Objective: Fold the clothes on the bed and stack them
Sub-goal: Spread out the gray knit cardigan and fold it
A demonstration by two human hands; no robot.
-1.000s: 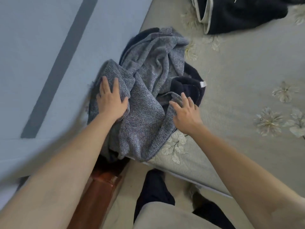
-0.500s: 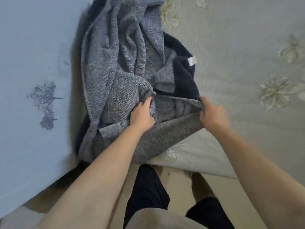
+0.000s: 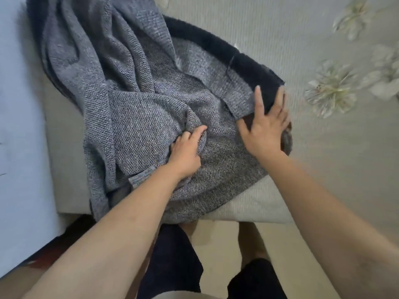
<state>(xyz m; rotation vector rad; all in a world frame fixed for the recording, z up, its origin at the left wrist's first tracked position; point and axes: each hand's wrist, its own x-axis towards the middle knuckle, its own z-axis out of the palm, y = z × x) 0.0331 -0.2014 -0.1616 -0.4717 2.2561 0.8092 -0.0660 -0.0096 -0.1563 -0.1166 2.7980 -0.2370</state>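
Garment (image 3: 133, 117) of grey knit with a dark fleecy lining (image 3: 248, 61), seen from above through a head-worn camera. It lies crumpled in loose folds on the bed (image 3: 280, 29), near the bed's front edge and close to its left corner, and part of the cloth hangs over that front edge. The lining shows as a dark band along the garment's far and right sides.

The left hand (image 3: 185, 152) is at the middle of the garment. Its fingers are curled into a bunched fold of the grey knit and grip it. The right hand (image 3: 265, 126) lies palm down on the garment's right corner, fingers straight and spread apart. Its fingertips reach onto the dark lining, and its thumb points left toward the other hand. The two hands are near each other but do not touch.

The bed cover is pale grey-beige with a print of white flowers (image 3: 330, 93) to the right of the garment. A pale blue surface (image 3: 17, 104) runs down the left side. At the bottom are the person's bare forearms and legs in dark shorts (image 3: 172, 266).
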